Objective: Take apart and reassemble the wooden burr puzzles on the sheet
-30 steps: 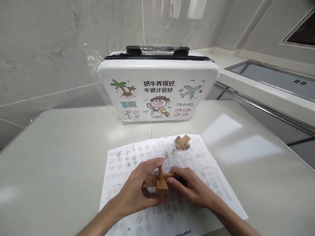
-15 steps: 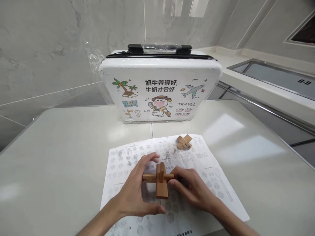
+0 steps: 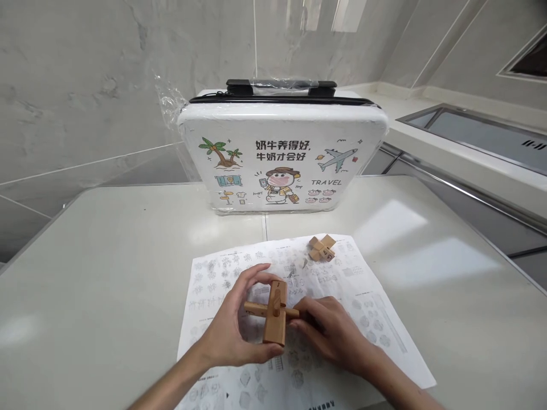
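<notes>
Between my hands is a cross-shaped wooden interlocking puzzle, raised over a printed sheet. My left hand curves round it, with the thumb on the near end of the long block and the fingers at its far end. The thumb and fingers of my right hand pinch the right tip of the cross bar. A dark mark shows on the far end of the upright block. Farther back on the sheet lies a second wooden puzzle with written marks on it.
A white travel case in clear plastic wrap stands upright at the back of the pale table. Rows of small line drawings cover the sheet. To the right is a counter with a dark inset panel.
The puzzle has turned and tilted slightly, so its far end shows more. My left fingers and thumb have closed onto the block's ends. My right hand keeps its pinch.
</notes>
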`<state>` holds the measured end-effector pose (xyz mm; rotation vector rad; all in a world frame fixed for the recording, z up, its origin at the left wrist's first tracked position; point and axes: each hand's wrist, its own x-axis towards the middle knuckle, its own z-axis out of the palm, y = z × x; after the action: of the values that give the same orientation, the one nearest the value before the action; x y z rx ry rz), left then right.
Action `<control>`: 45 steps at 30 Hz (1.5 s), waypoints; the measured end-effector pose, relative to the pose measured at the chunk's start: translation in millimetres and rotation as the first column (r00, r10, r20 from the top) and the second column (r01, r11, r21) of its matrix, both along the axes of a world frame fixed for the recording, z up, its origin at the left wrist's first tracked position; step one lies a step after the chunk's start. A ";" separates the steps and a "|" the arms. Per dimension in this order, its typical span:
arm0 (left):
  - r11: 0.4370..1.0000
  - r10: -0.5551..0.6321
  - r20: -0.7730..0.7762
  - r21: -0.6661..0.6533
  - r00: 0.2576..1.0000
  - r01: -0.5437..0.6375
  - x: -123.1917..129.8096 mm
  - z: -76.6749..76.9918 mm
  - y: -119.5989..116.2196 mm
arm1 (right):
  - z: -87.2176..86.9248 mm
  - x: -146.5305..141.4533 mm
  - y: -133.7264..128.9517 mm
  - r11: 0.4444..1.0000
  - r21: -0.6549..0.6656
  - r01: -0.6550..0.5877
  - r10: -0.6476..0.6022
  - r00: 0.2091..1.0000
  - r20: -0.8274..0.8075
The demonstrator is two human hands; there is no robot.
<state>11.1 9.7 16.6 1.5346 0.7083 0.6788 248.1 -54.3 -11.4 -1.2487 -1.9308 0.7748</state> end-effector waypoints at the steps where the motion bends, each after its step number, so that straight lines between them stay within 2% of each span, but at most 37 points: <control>1: 1.000 0.002 0.019 0.007 1.000 -0.002 0.0 -0.3 -0.2 | 0.0 -0.3 -0.2 1.000 0.004 0.001 -0.001 1.000 0.005; 9: 0.996 0.043 -0.028 0.081 0.999 -0.040 -0.3 3.1 -2.3 | 4.9 1.6 -0.8 0.997 0.070 0.017 -0.022 0.998 0.064; 11: 0.996 0.032 -0.004 0.087 0.999 -0.032 0.3 6.3 -2.5 | 5.6 1.6 -1.2 0.997 0.077 -0.005 -0.002 0.996 0.088; 15: 0.999 0.047 0.123 0.011 0.991 -0.049 1.9 12.9 -1.4 | 4.7 -0.3 -2.3 0.999 0.030 -0.032 0.030 0.998 0.052; 19: 0.974 0.196 0.129 0.093 0.972 -0.209 -2.6 16.8 9.8 | 6.8 -2.1 -2.4 1.000 -0.008 -0.013 0.013 1.000 -0.005; 22: 0.903 0.360 0.017 0.245 0.933 -0.353 -14.7 18.2 26.0 | 10.5 -1.4 -0.9 0.998 -0.062 0.031 -0.037 0.995 -0.097; 24: 0.861 0.425 -0.104 0.355 0.899 -0.365 -27.0 18.5 36.5 | 12.0 -0.5 0.8 0.991 -0.109 0.077 -0.093 0.983 -0.159; 28: 0.815 0.460 -0.361 0.534 0.811 -0.225 -53.3 14.2 48.5 | 10.9 0.6 4.4 0.974 -0.175 0.144 -0.182 0.956 -0.231; 30: 0.804 0.442 -0.419 0.578 0.794 -0.142 -62.5 9.3 50.6 | 9.2 0.9 5.5 0.968 -0.197 0.155 -0.203 0.946 -0.252; 35: 0.775 0.406 -0.483 0.632 0.776 -0.012 -67.2 -0.6 52.5 | 7.8 1.9 5.7 0.956 -0.257 0.142 -0.215 0.935 -0.284; 41: 0.751 0.412 -0.525 0.658 0.745 0.048 -67.8 -1.8 54.3 | 11.0 3.3 5.6 0.940 -0.326 0.102 -0.220 0.910 -0.350; 45: 0.716 0.392 -0.537 0.688 0.747 0.119 -72.6 -2.0 56.3 | 13.6 4.2 6.0 0.933 -0.349 0.089 -0.227 0.898 -0.378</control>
<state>-61.5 66.0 14.5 2.5123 1.2083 0.5282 252.3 -48.4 2.2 -1.2877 -1.3752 1.1977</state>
